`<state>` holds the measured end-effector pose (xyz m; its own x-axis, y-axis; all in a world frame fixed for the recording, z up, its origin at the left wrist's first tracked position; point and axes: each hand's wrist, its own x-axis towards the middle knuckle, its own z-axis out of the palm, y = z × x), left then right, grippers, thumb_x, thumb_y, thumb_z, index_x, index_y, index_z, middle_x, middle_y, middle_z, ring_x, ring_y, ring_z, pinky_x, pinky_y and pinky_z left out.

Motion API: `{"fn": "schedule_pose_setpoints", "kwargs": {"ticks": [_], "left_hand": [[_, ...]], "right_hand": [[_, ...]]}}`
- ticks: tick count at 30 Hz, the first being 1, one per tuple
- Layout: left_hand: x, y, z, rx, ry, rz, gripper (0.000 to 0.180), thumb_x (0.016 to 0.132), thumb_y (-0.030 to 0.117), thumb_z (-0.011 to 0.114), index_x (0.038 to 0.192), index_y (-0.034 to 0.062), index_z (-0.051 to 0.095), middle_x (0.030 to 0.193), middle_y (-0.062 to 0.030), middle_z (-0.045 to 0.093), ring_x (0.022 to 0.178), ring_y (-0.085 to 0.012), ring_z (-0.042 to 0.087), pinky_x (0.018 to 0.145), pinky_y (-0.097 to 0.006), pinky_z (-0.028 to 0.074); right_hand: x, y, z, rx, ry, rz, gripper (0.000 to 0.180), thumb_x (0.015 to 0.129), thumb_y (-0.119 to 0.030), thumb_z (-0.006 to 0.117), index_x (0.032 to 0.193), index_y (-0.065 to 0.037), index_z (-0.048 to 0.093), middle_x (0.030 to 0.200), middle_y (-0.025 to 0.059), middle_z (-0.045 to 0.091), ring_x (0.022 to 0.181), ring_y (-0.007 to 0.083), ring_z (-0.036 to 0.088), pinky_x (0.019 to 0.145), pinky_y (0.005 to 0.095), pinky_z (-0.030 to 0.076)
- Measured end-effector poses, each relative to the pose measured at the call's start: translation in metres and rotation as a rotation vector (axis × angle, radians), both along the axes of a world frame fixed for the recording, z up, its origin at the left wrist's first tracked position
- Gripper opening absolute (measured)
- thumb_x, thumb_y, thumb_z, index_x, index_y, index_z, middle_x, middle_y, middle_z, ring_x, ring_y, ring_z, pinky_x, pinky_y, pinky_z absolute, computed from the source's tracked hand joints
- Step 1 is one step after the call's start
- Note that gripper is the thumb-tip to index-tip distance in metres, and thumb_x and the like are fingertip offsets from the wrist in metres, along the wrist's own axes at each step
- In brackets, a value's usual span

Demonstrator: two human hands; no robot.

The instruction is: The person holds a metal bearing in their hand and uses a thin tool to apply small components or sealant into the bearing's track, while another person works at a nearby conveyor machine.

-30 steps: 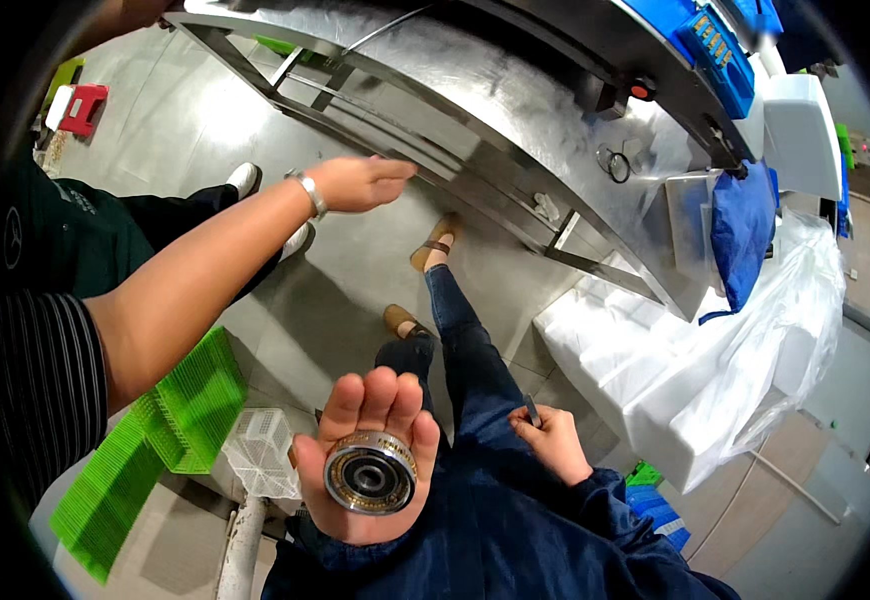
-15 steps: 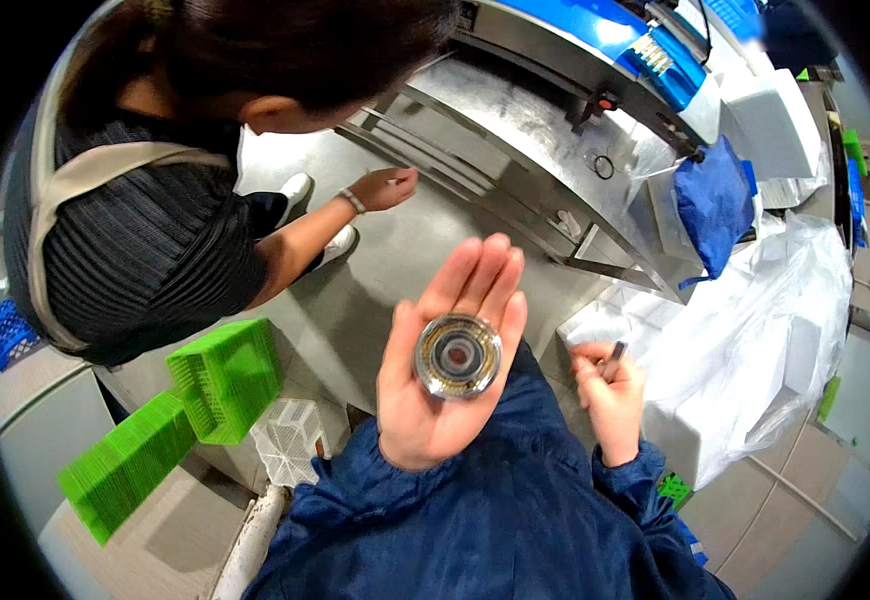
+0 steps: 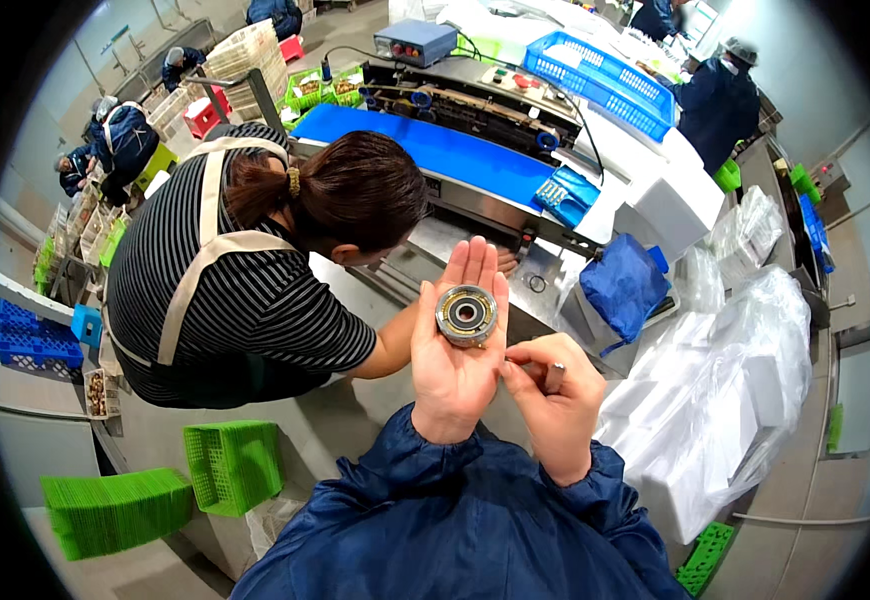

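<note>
On the upturned palm of my left hand (image 3: 455,385) rests a round, bearing-like metal ring (image 3: 466,314) with a shiny rim, gold-coloured flecks, a black inner ring and a central hole. The fingers of that hand are stretched out flat beneath and beyond it. Close against its right edge is my right hand (image 3: 562,400), its fingers closed on a short dark metal rod (image 3: 554,377). The rod's end pokes up between the fingers. Most of it is hidden, so I cannot tell its exact kind.
A co-worker in a striped top (image 3: 245,300) bends forward at the left, beside a machine with a blue conveyor belt (image 3: 435,150). Green crates (image 3: 230,467) stand low at the left. White foam boxes under plastic sheeting (image 3: 715,400) and a blue bag (image 3: 625,285) are at the right.
My right hand, with the rod, has moved left and up beside my left hand. The view has tilted up, showing more of the room. The co-worker's hand is now mostly hidden.
</note>
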<state>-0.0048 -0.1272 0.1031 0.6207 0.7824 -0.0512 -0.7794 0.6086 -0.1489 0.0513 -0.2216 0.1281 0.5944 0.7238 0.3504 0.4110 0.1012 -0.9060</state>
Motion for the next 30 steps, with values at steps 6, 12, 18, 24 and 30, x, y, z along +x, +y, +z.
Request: {"fn": "schedule_pose_setpoints", "kwargs": {"ticks": [6,12,18,24,30], "left_hand": [[-0.008,0.0,0.009,0.066,0.09,0.038,0.047,0.1,0.03,0.03,0.136,-0.0007,0.034,0.141,-0.0126,0.038,0.135,-0.022,0.03,0.113,-0.035,0.025],[-0.009,0.001,0.011,0.122,0.119,0.095,0.047,0.101,0.032,0.03,0.136,0.001,0.034,0.139,-0.0102,0.039,0.133,-0.0192,0.032,0.114,-0.033,0.025],[-0.005,0.006,0.0,0.124,0.156,0.133,0.048,0.1,0.033,0.029,0.136,0.0015,0.034,0.142,-0.0089,0.037,0.135,-0.0192,0.03,0.114,-0.034,0.025],[0.019,0.014,-0.008,0.097,0.132,0.066,0.048,0.101,0.032,0.028,0.136,0.0004,0.034,0.141,-0.0112,0.036,0.134,-0.019,0.03,0.114,-0.034,0.024],[0.055,0.038,-0.022,0.011,-0.006,0.022,0.05,0.1,0.029,0.031,0.14,-0.0005,0.028,0.146,-0.0123,0.03,0.137,-0.0206,0.025,0.115,-0.035,0.021]], "right_hand": [[-0.004,0.009,0.009,-0.005,-0.121,0.026,0.015,0.072,0.003,0.07,0.086,0.0,0.066,0.074,0.004,0.056,0.053,0.0076,0.044,0.048,0.0215,0.037],[-0.009,0.016,0.015,0.001,-0.136,0.031,0.015,0.069,0.005,0.069,0.083,0.001,0.066,0.069,0.0023,0.05,0.057,0.0073,0.042,0.05,0.0216,0.037],[-0.007,0.024,0.002,0.015,-0.153,0.014,0.015,0.069,0.004,0.07,0.084,0.002,0.065,0.07,0.005,0.053,0.055,0.009,0.048,0.05,0.0232,0.039],[0.023,0.027,-0.009,0.037,-0.206,0.053,0.013,0.072,0.006,0.068,0.083,0.001,0.064,0.071,0.0063,0.054,0.056,0.0118,0.051,0.049,0.0253,0.04],[0.137,0.021,-0.034,-0.171,0.124,-0.133,0.007,0.076,0.002,0.067,0.082,-0.001,0.062,0.062,-0.0017,0.052,0.055,0.0041,0.046,0.048,0.0199,0.034]]}}
